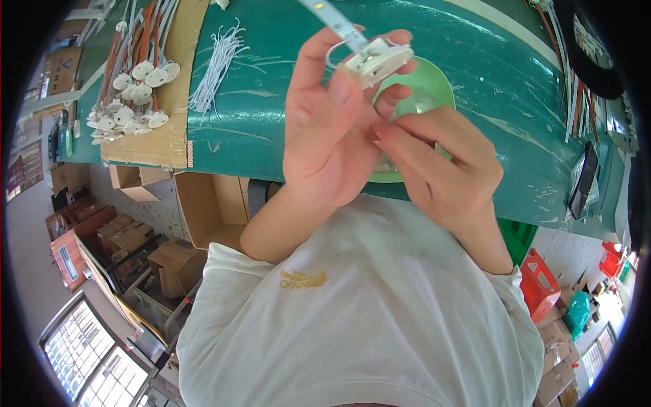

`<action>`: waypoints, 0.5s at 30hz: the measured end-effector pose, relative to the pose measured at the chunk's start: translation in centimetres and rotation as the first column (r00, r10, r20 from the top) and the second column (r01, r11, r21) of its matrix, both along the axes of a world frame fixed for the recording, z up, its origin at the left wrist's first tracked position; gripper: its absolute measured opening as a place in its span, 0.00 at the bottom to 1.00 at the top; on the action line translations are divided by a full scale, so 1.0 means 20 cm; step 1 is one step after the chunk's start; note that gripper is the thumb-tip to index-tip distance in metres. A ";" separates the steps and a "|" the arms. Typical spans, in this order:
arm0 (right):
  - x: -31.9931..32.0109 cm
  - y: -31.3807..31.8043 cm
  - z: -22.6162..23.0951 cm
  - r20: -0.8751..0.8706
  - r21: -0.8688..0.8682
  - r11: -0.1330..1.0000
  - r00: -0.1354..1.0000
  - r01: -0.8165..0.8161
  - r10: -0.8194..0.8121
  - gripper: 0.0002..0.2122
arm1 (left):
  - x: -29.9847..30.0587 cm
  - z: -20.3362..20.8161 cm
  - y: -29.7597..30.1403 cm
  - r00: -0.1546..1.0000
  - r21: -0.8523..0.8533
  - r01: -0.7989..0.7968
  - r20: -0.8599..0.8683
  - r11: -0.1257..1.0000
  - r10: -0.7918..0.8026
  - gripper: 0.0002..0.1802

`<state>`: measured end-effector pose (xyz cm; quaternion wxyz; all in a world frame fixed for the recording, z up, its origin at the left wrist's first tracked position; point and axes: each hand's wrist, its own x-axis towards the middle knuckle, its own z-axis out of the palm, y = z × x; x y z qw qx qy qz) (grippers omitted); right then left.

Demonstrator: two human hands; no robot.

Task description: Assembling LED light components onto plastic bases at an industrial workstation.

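My left hand is raised over the bench, palm turned up. Its thumb and fingers grip a small white plastic fitting, from which a white LED strip with a yellow chip runs up and left. A thin white wire loops beside the fitting. Close to the left palm, my right hand has its thumb and fingertips pinched together; whatever they hold, if anything, is too small to make out. Behind both hands stands a light green bowl, partly hidden by them, its contents mostly out of sight.
On the green bench, a cardboard sheet at left bears strips with round white fittings. Beside it lies a bundle of white wires. More strips and a dark flat object lie at right. Cardboard boxes stand below.
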<state>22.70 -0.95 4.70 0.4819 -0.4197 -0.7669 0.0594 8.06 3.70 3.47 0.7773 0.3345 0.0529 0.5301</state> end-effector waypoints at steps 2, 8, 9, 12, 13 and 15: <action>0.03 -0.03 0.00 0.034 0.022 0.999 0.999 0.027 -0.028 0.10 | -0.01 0.00 0.00 1.000 0.062 0.007 -0.005 0.998 -0.006 0.25; 0.07 -0.03 0.04 -0.104 0.250 0.951 0.981 0.183 -0.162 0.09 | 0.01 0.03 -0.04 0.988 0.078 0.016 -0.156 0.997 -0.003 0.28; 0.07 -0.02 0.05 -0.116 0.308 0.929 0.978 0.203 -0.176 0.09 | 0.02 0.05 -0.07 0.986 0.083 0.036 -0.165 0.996 -0.022 0.28; 0.06 0.00 0.05 -0.132 0.355 0.913 0.978 0.198 -0.161 0.10 | 0.07 0.10 -0.13 0.999 -0.065 0.008 -0.039 0.998 -0.011 0.28; 0.06 0.00 0.05 -0.141 0.363 0.908 0.976 0.208 -0.167 0.10 | 0.07 0.10 -0.14 0.999 -0.075 -0.013 -0.041 0.997 0.010 0.28; 0.05 -0.01 0.05 -0.166 0.393 0.899 0.976 0.195 -0.139 0.11 | 0.07 0.08 -0.15 1.000 -0.061 -0.005 0.006 0.998 0.006 0.27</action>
